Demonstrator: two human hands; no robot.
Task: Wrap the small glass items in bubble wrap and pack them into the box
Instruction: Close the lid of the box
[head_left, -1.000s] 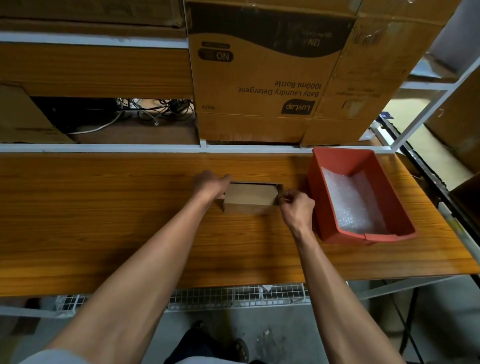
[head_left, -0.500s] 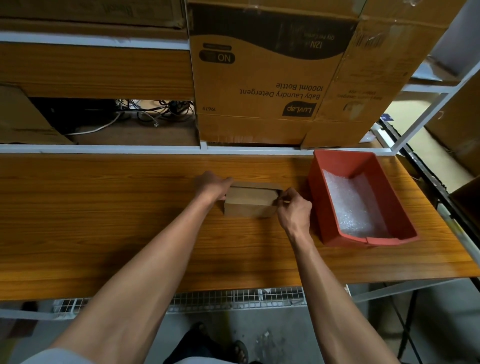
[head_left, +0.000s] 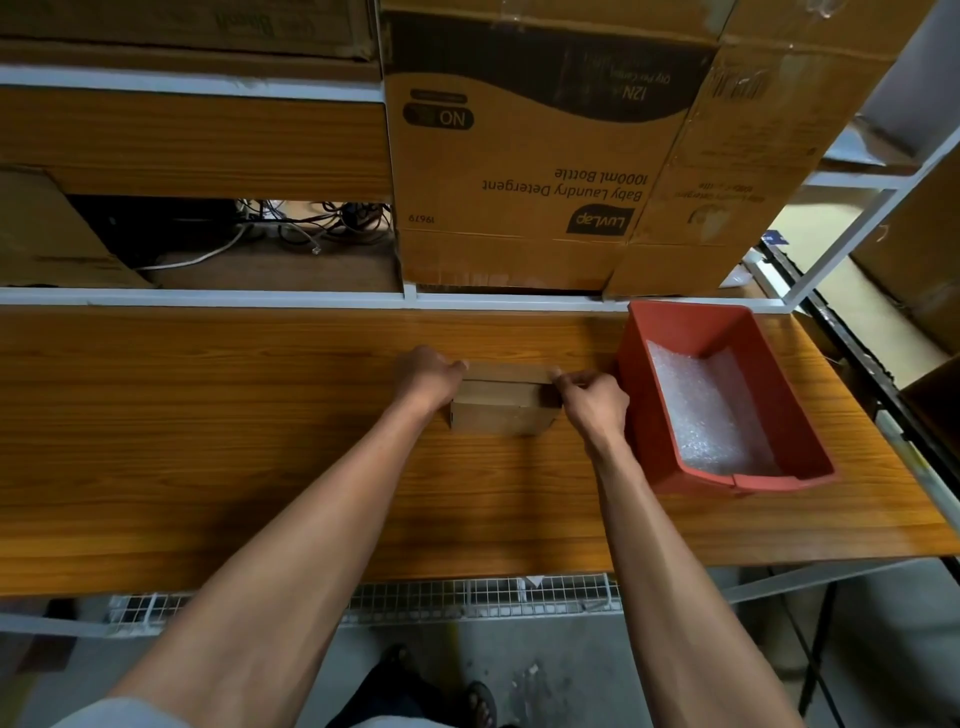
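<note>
Since a sec ago the lid flap on your small cardboard box (head_left: 501, 410) has come down: it was lifted w/ the inside showing, now it lies nearly flat over the top. Both hands have stayed at the box ends, and the whole scene sits a bit lower in view, so your head has tipped slightly.

Your left hand (head_left: 425, 376) is at the box's left end, fingers curled over the far top corner, thumb tip on the flap edge – gripping the box. Your right hand (head_left: 592, 397) is at the right end, fingers (head_left: 558, 375) bunched and pinching the flap's right edge near the far corner.

Box sits on the desk (head_left: 208, 441), about mid-depth, a little right of centre, closed or nearly so; can't tell what's inside. Just right of it, close to your right hand but not touching the box, is the red plastic bin (head_left: 654, 415) w/ a sheet of bubble wrap (head_left: 701, 410) lying along its bottom and up the far right wall. No glass items visible.

Behind the desk, on the shelf, stands a big carton (head_left: 519, 156) printed upside down w/ "Baby Laundry Detergent", a second carton (head_left: 737, 171) beside it on the right. Left of those, a tangle of cables (head_left: 311, 223) in the shelf gap. Below the desk edge there's a wire mesh rack (head_left: 467, 597)
</note>
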